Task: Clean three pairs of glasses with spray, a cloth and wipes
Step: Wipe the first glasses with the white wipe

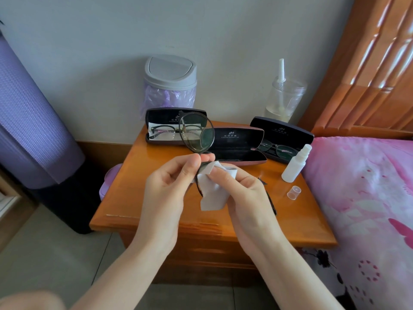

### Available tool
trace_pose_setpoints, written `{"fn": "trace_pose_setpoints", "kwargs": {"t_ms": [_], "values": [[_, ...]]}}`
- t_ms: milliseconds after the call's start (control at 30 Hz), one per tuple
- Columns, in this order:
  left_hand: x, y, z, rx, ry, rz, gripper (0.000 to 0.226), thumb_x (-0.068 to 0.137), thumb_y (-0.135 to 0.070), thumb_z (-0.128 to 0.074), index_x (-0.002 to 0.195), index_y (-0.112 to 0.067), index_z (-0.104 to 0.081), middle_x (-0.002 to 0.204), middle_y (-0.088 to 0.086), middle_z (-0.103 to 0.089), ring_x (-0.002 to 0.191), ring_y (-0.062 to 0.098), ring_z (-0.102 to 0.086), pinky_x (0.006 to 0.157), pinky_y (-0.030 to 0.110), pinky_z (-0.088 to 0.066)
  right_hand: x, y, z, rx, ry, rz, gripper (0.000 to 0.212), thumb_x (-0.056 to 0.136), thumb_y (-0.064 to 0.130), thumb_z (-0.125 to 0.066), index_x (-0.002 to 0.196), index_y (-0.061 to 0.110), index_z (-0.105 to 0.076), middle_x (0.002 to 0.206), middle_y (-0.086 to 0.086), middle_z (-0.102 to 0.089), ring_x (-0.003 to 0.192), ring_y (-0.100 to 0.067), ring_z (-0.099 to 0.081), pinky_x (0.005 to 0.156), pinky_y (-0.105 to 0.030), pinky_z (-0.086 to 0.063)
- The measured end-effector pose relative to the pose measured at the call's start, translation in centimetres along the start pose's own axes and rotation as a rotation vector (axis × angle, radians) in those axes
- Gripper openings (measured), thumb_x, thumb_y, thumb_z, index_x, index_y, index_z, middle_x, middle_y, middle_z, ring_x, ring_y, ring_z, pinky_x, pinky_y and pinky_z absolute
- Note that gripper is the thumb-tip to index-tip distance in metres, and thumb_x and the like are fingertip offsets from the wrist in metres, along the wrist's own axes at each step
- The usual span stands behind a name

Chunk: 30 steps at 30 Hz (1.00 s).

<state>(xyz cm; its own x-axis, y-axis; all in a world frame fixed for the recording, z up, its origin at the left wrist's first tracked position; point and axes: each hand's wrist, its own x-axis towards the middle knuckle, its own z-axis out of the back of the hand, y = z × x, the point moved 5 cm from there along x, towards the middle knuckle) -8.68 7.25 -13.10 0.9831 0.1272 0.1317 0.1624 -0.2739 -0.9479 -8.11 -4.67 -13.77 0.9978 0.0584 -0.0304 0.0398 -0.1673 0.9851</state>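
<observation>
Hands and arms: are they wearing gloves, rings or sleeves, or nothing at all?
Nothing at all. The left hand and right hand are bare, with no gloves, rings, watch or bracelet. No sleeves show either: both forearms are uncovered right down to the picture's edge.

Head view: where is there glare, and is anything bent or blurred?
Head view: bright glare streaks on the wooden headboard and a softer sheen on the table top; the wide lens curves the purple mat at the left edge; the held glasses and cloth are sharp.
</observation>
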Motion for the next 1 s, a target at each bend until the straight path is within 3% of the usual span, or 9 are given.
{"fn": "trace_pose_setpoints", "kwargs": {"t_ms": [233, 433, 700, 900, 1000], "values": [[-0.1, 0.2, -0.2, 0.082, -0.010, -0.023, 0.026, 0.079, -0.039, -0.055, 0.090, -0.023, -0.072, 0.093, -0.007, -0.075, 0.095, 0.009, -0.067, 0.085, 0.028, -0.052, -0.5, 0.2, -0.1, 0.016, -0.032, 0.011, 0.023, 0.068, 0.040, -0.074, 0.082, 0.022, -0.073, 0.073, 0.011, -0.067, 0.069, -0.001, -0.061, 0.060, -0.018, -0.050], [0.0, 0.0, -0.3, 0.023, 0.006, -0.035, 0.025, 0.080, -0.038, -0.053, 0.088, -0.023, -0.071, 0.091, -0.004, -0.075, 0.093, 0.013, -0.069, 0.080, 0.025, -0.056, -0.6, 0.5, -0.1, 0.026, -0.049, 0.047, 0.034, 0.069, 0.040, -0.063, 0.090, 0.014, -0.072, 0.074, 0.010, -0.067, 0.071, 0.000, -0.060, 0.060, -0.014, -0.049], [0.6, -0.2, 0.1, -0.122, -0.010, -0.014, 0.024, 0.082, -0.031, -0.053, 0.088, -0.016, -0.071, 0.092, 0.000, -0.075, 0.093, 0.015, -0.069, 0.080, 0.022, -0.056, -0.7, 0.7, 0.6, -0.048, -0.021, 0.073, 0.024, 0.073, 0.039, -0.062, 0.078, 0.018, -0.073, 0.075, 0.006, -0.066, 0.073, -0.005, -0.059, 0.064, -0.018, -0.049], [1.2, -0.3, 1.2, -0.210, -0.060, 0.063, 0.025, 0.080, -0.034, -0.053, 0.091, -0.018, -0.070, 0.099, -0.002, -0.075, 0.101, 0.011, -0.069, 0.077, 0.029, -0.059, -0.8, 0.7, 0.1, -0.155, 0.093, 0.059, 0.016, 0.081, 0.027, -0.063, 0.079, 0.014, -0.073, 0.066, 0.008, -0.065, 0.064, 0.003, -0.059, 0.058, -0.009, -0.045], [1.2, -0.3, 1.3, -0.244, -0.078, 0.066, 0.024, 0.080, -0.033, -0.055, 0.088, -0.018, -0.070, 0.098, -0.001, -0.075, 0.099, 0.011, -0.069, 0.070, 0.021, -0.057, -0.8, 0.5, -0.3, -0.177, 0.140, 0.044, 0.017, 0.075, 0.032, -0.066, 0.079, 0.017, -0.074, 0.069, 0.007, -0.067, 0.066, -0.001, -0.061, 0.058, -0.012, -0.047]]}}
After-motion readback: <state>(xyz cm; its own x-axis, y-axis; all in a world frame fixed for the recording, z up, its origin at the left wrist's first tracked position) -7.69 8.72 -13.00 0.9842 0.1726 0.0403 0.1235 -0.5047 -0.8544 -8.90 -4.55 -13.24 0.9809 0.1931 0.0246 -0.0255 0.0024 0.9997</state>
